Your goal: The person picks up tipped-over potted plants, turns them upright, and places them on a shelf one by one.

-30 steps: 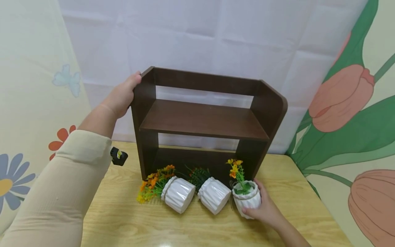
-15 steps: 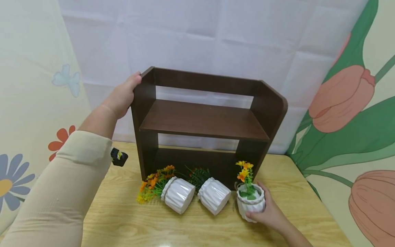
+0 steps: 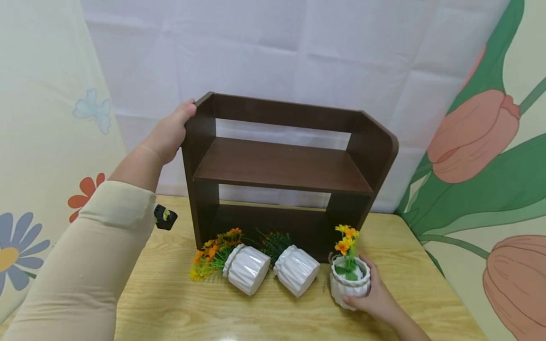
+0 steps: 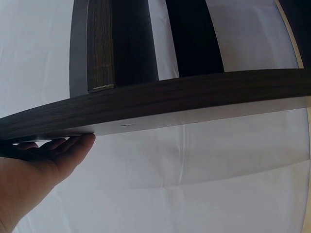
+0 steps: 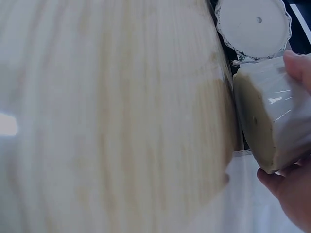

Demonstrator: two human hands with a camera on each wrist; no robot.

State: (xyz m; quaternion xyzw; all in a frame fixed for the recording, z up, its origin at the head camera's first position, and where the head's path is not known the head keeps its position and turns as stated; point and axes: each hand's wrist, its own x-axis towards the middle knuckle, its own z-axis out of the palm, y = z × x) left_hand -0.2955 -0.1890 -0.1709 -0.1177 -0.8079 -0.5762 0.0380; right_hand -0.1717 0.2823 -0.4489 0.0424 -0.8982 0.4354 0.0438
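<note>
My left hand (image 3: pixel 168 132) rests against the outer face of the dark brown shelf's (image 3: pixel 281 163) left side panel, near its top. In the left wrist view its fingers (image 4: pixel 77 150) lie fairly straight along that panel (image 4: pixel 160 104). My right hand (image 3: pixel 373 293) grips a white ribbed flowerpot (image 3: pixel 347 289) holding orange-yellow artificial flowers (image 3: pixel 346 241), thumb on one side and fingers on the other. In the right wrist view this pot (image 5: pixel 286 111) shows its underside, with a small hole in the base.
Two more white pots lie on their sides before the shelf: one (image 3: pixel 247 269) with orange and yellow flowers, the other (image 3: pixel 296 270) with dark green foliage. A small black object (image 3: pixel 164 217) shows beside the left sleeve. White cloth (image 3: pixel 264 52) hangs behind the wooden table (image 3: pixel 204 312).
My right hand has shifted the flowerpot to the right and slightly nearer me, away from the two lying pots. The left hand and the shelf have stayed in place.
</note>
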